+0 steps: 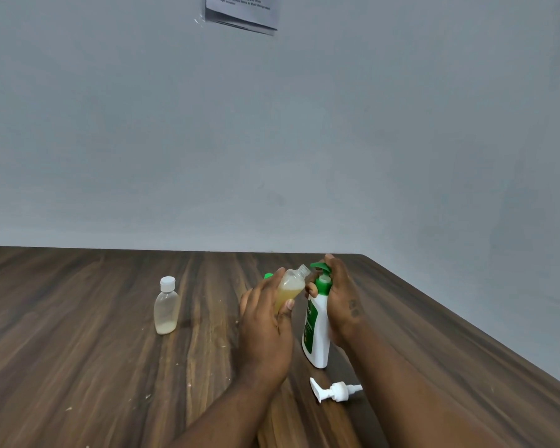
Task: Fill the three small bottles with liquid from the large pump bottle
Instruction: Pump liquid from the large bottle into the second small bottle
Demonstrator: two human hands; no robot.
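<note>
My left hand holds a small clear bottle tilted, its open neck up against the green nozzle. It is part full of yellowish liquid. The large white pump bottle with a green pump head stands on the table; my right hand wraps around it from the right with a finger on top of the pump. A second small bottle with a white cap stands to the left, with a little liquid at its bottom. Something green peeks out behind my left hand; what it is stays hidden.
A loose white pump head lies on the dark wooden table just in front of the large bottle. The table's right edge runs diagonally at the right. A grey wall rises behind, with a paper notice taped high up.
</note>
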